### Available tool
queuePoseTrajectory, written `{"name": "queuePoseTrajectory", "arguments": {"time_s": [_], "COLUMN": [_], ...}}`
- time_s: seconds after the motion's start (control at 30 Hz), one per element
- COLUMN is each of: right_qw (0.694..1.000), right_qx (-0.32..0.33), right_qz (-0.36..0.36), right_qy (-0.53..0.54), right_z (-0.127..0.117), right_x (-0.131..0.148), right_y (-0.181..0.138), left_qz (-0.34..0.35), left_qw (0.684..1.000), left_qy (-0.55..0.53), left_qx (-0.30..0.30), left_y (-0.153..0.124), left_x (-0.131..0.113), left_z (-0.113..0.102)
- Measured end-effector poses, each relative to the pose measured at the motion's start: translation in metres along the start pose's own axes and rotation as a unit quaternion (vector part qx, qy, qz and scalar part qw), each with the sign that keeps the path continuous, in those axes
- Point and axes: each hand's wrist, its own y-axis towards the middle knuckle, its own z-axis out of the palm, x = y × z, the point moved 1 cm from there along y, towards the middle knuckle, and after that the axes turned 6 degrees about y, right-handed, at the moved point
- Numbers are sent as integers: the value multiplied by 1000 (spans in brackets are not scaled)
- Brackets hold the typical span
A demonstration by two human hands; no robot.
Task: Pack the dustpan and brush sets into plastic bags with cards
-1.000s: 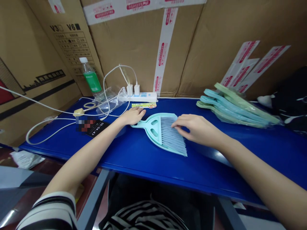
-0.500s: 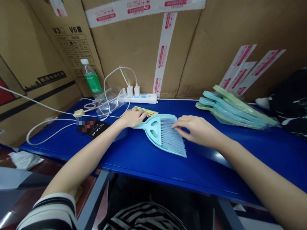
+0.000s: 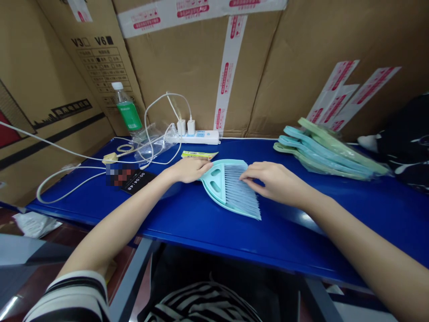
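A pale turquoise dustpan [image 3: 210, 193] lies on the blue table with a matching hand brush [image 3: 241, 190] nested in it, grey-blue bristles facing right. My left hand [image 3: 191, 170] is closed over the handle end, thumb along the neck, and hides the handles. At the bristles' right edge, my right hand [image 3: 264, 176] has thumb and fingertips pinched together on the bristle tips. Just behind my left hand lies a yellow-green printed card [image 3: 200, 155], partly covered by it.
Bagged green and turquoise dustpan sets [image 3: 330, 154] lie at the back right. A power strip [image 3: 197, 137] with white cables, a green-labelled bottle [image 3: 129, 112] and a black timer display [image 3: 136, 180] are on the left. Cardboard walls [image 3: 201, 76] stand behind the blue table [image 3: 217, 232].
My left hand has slid right along the handle to the neck. The printed card has shifted slightly left and up. My right hand and the dustpan have hardly moved.
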Motion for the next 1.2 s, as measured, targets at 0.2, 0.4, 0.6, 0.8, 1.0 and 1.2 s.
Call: {"name": "queuePoseTrajectory", "arguments": {"time_s": [0.2,0.4,0.6,0.8,1.0,1.2], "right_qw": [1000,1000,999,997,996,995], "right_qx": [-17,-22,5,38,47,3], "right_qz": [-2,14,31,62,76,78], "right_qy": [-1,-10,-16,-12,-11,67], "right_z": [-3,-6,-7,-8,-10,-18], "right_x": [-1,-2,-4,-5,-7,-3], "right_y": [-1,-3,-5,-6,-7,-7], "left_qz": [-43,136,142,157,157,149], "left_qw": [994,985,983,981,981,981], "left_qy": [44,32,34,1,-3,-15], "left_qx": [-94,-99,-112,-117,-115,-121], "left_y": [-4,-13,-21,-27,-29,-29], "left_x": [-8,-36,-41,-43,-46,-44], "left_z": [-4,-5,-5,-6,-5,-9]}}
